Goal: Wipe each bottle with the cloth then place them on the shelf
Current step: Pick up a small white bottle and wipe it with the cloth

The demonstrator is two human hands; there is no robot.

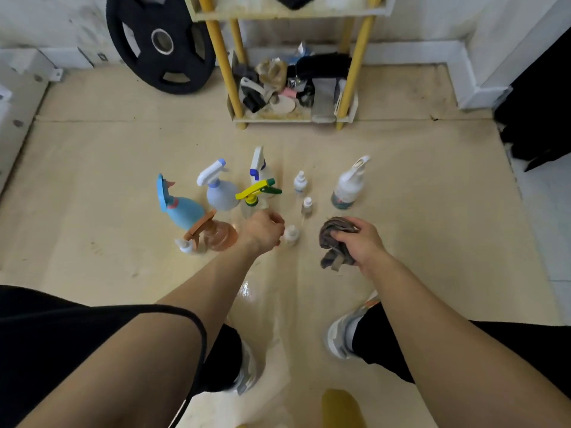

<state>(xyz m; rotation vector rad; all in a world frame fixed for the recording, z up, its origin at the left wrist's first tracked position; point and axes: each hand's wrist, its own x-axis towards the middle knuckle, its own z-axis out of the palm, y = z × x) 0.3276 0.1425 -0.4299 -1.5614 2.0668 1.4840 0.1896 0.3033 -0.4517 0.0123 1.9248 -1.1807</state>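
- The left hand (262,231) reaches out low over the floor (401,196). Its fingers curl down and away, so I cannot tell if it holds anything.
- The right hand (361,242) grips a bunched grey cloth (332,239). The cloth sticks out past the fingers, on the side facing the left hand.
- A tiny bottle (291,234) stands between the two hands, just beside the left hand's fingers.
- A clear bottle with a yellow top (256,193) stands just past the left hand.
- An orange bottle (216,234) is just beside the left hand, on its outer side.
- A blue bottle (180,208) is further out on that same side, tilted.
- A pale bottle (221,194) and a bottle with a white and blue top (258,168) stand further past the left hand.
- Two more small bottles (300,182) (307,205) stand past the gap between the hands.
- A big white bottle (349,186) stands past the right hand.
- The shelf (355,72) with yellow legs is far ahead of both hands. Its bottom board is full of odd things.
- A black weight plate (160,41) leans on the wall, far off past the left hand.
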